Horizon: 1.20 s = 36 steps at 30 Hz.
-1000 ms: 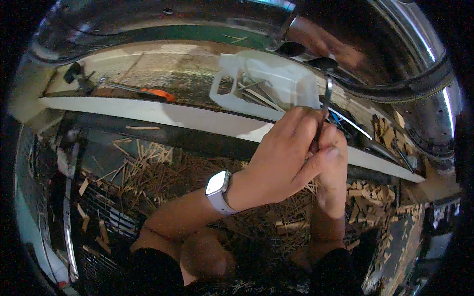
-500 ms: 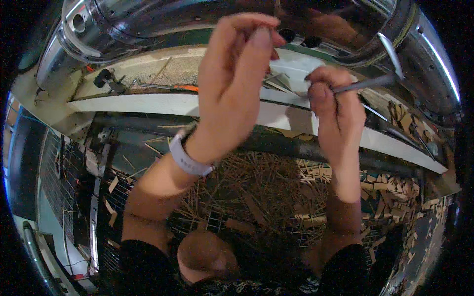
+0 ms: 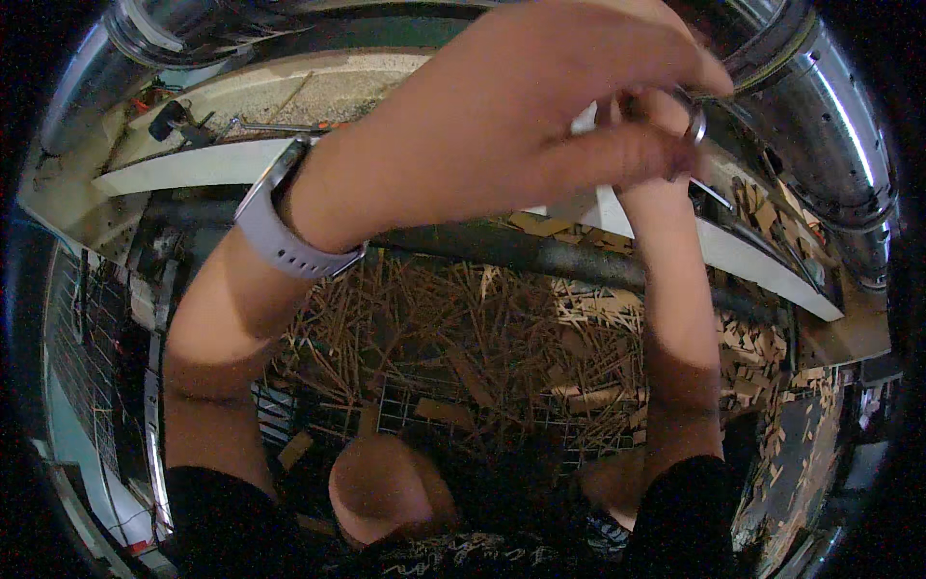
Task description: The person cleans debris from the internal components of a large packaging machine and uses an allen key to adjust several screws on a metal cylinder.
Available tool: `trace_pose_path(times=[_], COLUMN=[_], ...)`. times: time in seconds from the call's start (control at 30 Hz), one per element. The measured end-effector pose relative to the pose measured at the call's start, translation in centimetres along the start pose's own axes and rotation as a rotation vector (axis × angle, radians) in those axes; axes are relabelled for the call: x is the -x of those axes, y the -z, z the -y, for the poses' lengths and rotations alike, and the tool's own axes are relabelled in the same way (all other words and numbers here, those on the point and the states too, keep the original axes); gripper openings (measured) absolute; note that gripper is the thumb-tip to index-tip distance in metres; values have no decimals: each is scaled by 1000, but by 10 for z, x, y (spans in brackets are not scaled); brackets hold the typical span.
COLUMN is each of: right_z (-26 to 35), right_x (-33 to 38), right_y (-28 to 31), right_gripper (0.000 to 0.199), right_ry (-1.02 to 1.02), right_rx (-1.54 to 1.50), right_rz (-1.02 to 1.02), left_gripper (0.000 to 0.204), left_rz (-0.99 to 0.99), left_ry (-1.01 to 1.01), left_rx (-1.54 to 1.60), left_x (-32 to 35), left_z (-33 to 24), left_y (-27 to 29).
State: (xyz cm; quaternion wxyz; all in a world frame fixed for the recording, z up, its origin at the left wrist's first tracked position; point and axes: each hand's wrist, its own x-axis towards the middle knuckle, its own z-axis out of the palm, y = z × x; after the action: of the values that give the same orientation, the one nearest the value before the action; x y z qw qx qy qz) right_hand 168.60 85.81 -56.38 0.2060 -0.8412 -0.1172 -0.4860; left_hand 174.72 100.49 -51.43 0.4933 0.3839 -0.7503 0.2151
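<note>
My left hand [image 3: 540, 116] reaches across the upper middle, large and close, with a lilac-strapped watch [image 3: 304, 253] on its wrist. Its thumb and fingers are curled in toward my right hand [image 3: 664, 114], and whatever sits between them is hidden. Mostly covered by the left hand, my right hand has bent fingers at the same spot. Beside these fingers shows a small shiny curved piece of a metal rod tool [image 3: 697, 125]; the rest of it is out of sight.
A pale ledge with a white front edge [image 3: 207, 164] bears a black-knobbed fitting [image 3: 168, 120] and a slim metal tool [image 3: 275, 126]. Shiny metal cylinders [image 3: 820, 125] stand beyond. Below, brown cardboard strips and scraps [image 3: 463, 328] lie heaped on a wire grid [image 3: 405, 410].
My left hand has moved right and closer to the view, now overlapping my right hand. The grey rod tool, plainly seen in my right hand before, is now mostly hidden.
</note>
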Motion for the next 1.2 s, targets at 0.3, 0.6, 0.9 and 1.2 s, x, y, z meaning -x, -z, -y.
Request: trace_pose_path(times=[0.3, 0.6, 0.9, 1.2], right_z=[7, -20, -34, -36], right_x=[-3, 19, 15, 13], right_y=[-30, -34, -46, -45], right_gripper=[24, 40, 41, 39], right_ry=[17, -6, 149, 175], right_rx=[12, -57, 144, 186], right_rz=[-209, -136, -259, -303], left_gripper=[43, 39, 35, 31], left_rz=[61, -57, -184, -290], left_ry=[-8, 137, 370, 446], left_rx=[-210, -126, -172, -281], left_x=[12, 13, 33, 30], left_z=[4, -2, 1, -1], left_y=[-1, -17, -8, -21])
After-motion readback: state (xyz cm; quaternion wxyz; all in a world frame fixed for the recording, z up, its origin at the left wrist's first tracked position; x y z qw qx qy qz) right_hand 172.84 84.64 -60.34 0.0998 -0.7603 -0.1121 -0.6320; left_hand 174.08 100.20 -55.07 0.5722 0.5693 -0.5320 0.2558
